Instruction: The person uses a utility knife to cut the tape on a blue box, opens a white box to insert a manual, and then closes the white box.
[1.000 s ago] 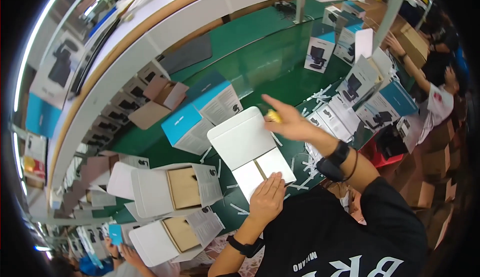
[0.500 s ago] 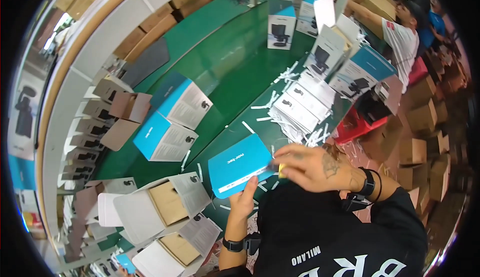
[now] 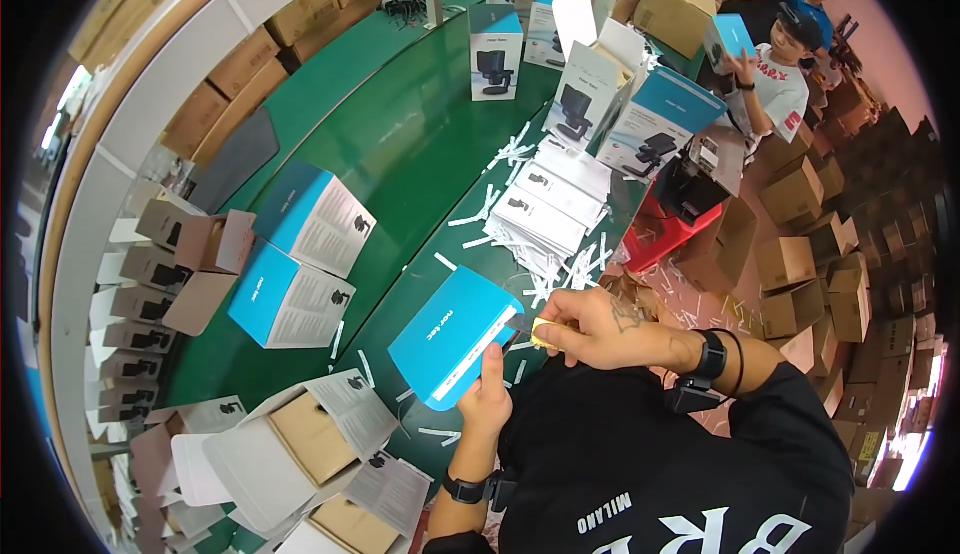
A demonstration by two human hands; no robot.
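Note:
My left hand (image 3: 487, 394) grips a blue box (image 3: 440, 329) by its near edge, thumb lying over the white label strip (image 3: 478, 356) along that side. The box is tilted, its blue face up. In my right hand (image 3: 592, 329) is a small yellow tool (image 3: 541, 332) with a dark, flat end. That end is at the box's right corner, by the end of the label strip; whether it touches cannot be made out. Just beyond the box lies a pile of white printed leaflets (image 3: 552, 199) among loose white paper strips (image 3: 545, 289).
Closed blue-and-white boxes (image 3: 290, 294) stand left on the green table (image 3: 400, 154). Open boxes with cardboard inserts (image 3: 320, 439) are at the near left. Taller boxes (image 3: 495, 59) stand at the back. A co-worker (image 3: 775, 84) holds a blue box; brown cartons (image 3: 790, 264) fill the right.
The view has swung, so the table's things sit further left. My right hand with the yellow tool has drawn slightly away from the box. The co-worker now holds up a blue box.

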